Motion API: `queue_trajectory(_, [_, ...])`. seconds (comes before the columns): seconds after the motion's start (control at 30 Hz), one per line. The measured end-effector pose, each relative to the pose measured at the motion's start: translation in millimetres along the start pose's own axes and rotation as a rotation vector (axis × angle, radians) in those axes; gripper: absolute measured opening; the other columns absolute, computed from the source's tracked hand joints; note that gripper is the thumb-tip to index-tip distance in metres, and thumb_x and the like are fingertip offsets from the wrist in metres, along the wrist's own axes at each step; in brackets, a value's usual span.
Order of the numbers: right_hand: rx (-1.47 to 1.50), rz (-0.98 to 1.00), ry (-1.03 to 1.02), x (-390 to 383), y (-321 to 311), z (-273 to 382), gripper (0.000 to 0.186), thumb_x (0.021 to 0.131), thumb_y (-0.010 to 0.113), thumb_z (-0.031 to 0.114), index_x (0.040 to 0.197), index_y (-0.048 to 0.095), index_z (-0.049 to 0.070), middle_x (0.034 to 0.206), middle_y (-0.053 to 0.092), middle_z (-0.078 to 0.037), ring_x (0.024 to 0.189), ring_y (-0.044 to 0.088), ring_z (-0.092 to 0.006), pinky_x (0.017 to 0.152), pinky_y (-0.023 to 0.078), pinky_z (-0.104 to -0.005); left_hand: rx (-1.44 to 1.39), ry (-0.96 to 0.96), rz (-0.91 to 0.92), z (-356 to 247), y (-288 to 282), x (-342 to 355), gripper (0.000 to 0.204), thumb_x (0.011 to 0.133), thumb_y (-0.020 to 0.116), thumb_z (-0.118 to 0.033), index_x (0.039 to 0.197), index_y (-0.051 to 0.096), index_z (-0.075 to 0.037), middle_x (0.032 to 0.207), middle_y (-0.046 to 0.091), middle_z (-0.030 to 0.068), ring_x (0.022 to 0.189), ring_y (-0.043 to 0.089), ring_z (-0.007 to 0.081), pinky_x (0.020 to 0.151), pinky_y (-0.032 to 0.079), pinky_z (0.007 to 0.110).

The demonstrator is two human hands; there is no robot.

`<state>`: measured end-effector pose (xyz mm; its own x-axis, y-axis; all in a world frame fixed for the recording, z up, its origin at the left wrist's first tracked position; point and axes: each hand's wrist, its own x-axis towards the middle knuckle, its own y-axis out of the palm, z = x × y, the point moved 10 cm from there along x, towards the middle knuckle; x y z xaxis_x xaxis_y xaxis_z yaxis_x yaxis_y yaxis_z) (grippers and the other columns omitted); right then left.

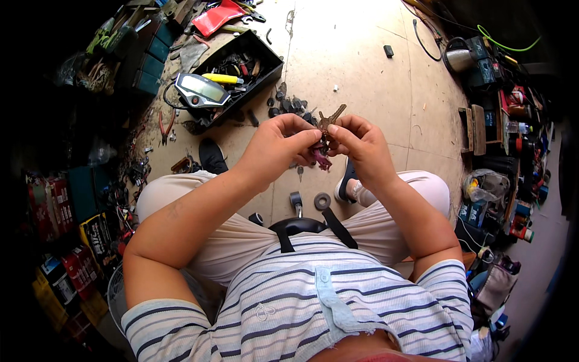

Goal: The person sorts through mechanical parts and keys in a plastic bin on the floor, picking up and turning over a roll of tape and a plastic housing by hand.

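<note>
Between both hands, at the middle of the picture, is a bunch of keys [333, 114] with brass-coloured blades pointing up and away. A purple-pink piece [322, 160] hangs beneath it. My left hand [278, 143] pinches the bunch from the left with thumb and fingers. From the other side, my right hand [363, 145] grips it, thumb against the keys' heads. The fingers hide most of the bunch's middle. Just beyond my left hand, several dark key heads [284, 106] lie heaped on the floor. A single small key [300, 172] lies below the hands.
A black tray [265, 81] of tools stands at far left, with a digital instrument panel [202, 90] and a yellow-handled tool [223, 78] on top. Red-handled pliers [164, 128] lie left. A grey ring [322, 201] is near my legs. Cluttered shelves [482, 127] line the right side.
</note>
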<state>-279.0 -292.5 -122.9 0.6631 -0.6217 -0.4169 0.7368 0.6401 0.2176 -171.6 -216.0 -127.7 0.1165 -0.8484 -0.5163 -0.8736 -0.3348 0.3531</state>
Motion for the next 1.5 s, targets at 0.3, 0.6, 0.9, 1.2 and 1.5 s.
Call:
queue_trajectory(0.3, [0.15,-0.076,-0.059,-3,-6,-3,0.014,0.088,0.062,0.014,0.09,0.059,0.0,0.081,0.062,-0.004,0.071,0.058,-0.0092,0.063,0.049,-0.0234,-0.141,-0.083,0.015,12,3,2,0.022,0.085,0.066,-0.013,0.096,0.06,0.004,0.086,0.066,0.0122,0.069,0.065,0.0171,0.063,0.055,0.028])
queue_trajectory(0.6, [-0.179,0.194,0.104,7,9,-23,0.027,0.088,0.066,0.027,0.092,0.056,0.003,0.076,0.061,-0.005,0.064,0.059,-0.0109,0.057,0.05,-0.0245,0.316,0.194,0.061,-8,6,-2,0.016,0.083,0.07,-0.013,0.092,0.064,-0.001,0.077,0.066,0.0024,0.067,0.061,0.0066,0.059,0.048,0.021])
queue_trajectory(0.9, [-0.566,-0.009,-0.299,-13,4,29,0.023,0.091,0.06,0.023,0.087,0.059,0.001,0.067,0.054,0.0,0.061,0.044,-0.0063,0.056,0.039,-0.0233,0.859,0.665,-0.111,-66,31,-35,0.015,0.079,0.07,-0.013,0.088,0.064,-0.002,0.08,0.061,0.0062,0.064,0.057,0.0089,0.058,0.046,0.023])
queue_trajectory(1.2, [-0.547,0.105,-0.177,-10,16,17,0.042,0.093,0.051,0.036,0.088,0.064,-0.003,0.069,0.061,-0.013,0.066,0.057,-0.0172,0.063,0.046,-0.0322,0.695,0.526,-0.015,-55,26,-32,0.019,0.084,0.068,-0.016,0.092,0.061,0.001,0.081,0.063,0.0068,0.07,0.057,0.0089,0.062,0.047,0.023])
queue_trajectory(1.5, [-0.642,0.052,-0.31,-8,19,31,0.037,0.096,0.05,0.03,0.084,0.064,-0.002,0.069,0.06,-0.003,0.062,0.052,-0.009,0.056,0.042,-0.0253,0.863,0.44,0.053,-59,35,-27,0.022,0.086,0.067,-0.018,0.095,0.06,0.001,0.078,0.065,0.0096,0.072,0.062,0.0128,0.066,0.049,0.027])
